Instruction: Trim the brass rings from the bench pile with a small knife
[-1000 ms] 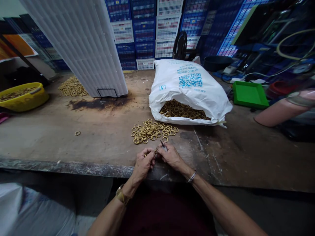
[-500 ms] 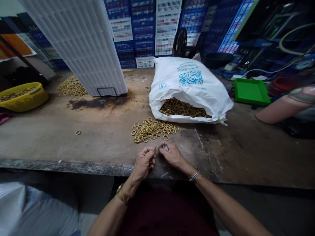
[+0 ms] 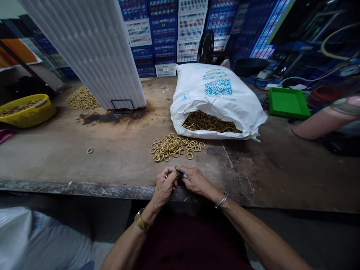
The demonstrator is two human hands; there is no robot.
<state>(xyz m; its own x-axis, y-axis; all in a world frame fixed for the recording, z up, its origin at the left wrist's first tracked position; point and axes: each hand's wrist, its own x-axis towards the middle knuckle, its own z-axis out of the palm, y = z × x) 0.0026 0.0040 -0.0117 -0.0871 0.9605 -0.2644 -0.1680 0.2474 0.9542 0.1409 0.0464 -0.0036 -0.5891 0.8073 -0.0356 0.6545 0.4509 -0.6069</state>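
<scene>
From my remote seat I find a yellow basin (image 3: 39,117) well left of the white sack (image 3: 244,99), then, in front of the sack's open mouth, the left hand (image 3: 164,185), its fingers curled closed on brass-coloured rings (image 3: 167,175), presumably to steady them. Beyond it, loose rings (image 3: 168,147) lie spread just before that mouth, likely for easy reach. Next, the right hand (image 3: 198,182) wraps its fingers around a small dark-tipped tool (image 3: 181,173), seemingly angled towards the held rings, though contact I cannot tell; right of the sack sits a green tray (image 3: 288,103).

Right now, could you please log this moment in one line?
left hand: golden rings; right hand: dark-bladed tool; ahead: ring pile, white sack
</scene>
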